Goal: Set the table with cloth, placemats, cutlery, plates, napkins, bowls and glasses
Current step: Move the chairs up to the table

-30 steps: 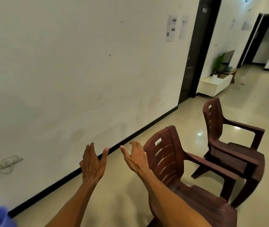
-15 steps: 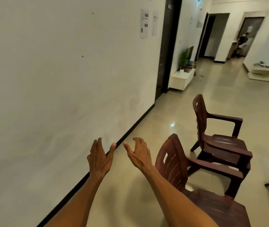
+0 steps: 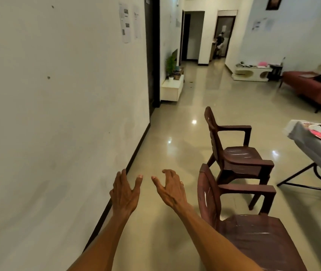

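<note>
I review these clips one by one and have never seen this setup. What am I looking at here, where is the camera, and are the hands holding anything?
There is no machine. The picture comes from a wide-angle camera worn on a person's head, looking forward and down, so the two bare arms reaching into view are that person's own. The left hand and right hand hover in the air above the floor, fingers spread and loosely bent, with nothing in either grip. To the right stand two brown chairs, one behind the other. At the far right edge is a table already covered with a grey cloth, with some flat pink and white items on it, too cut off to name. A white wall runs along the left.
</note>
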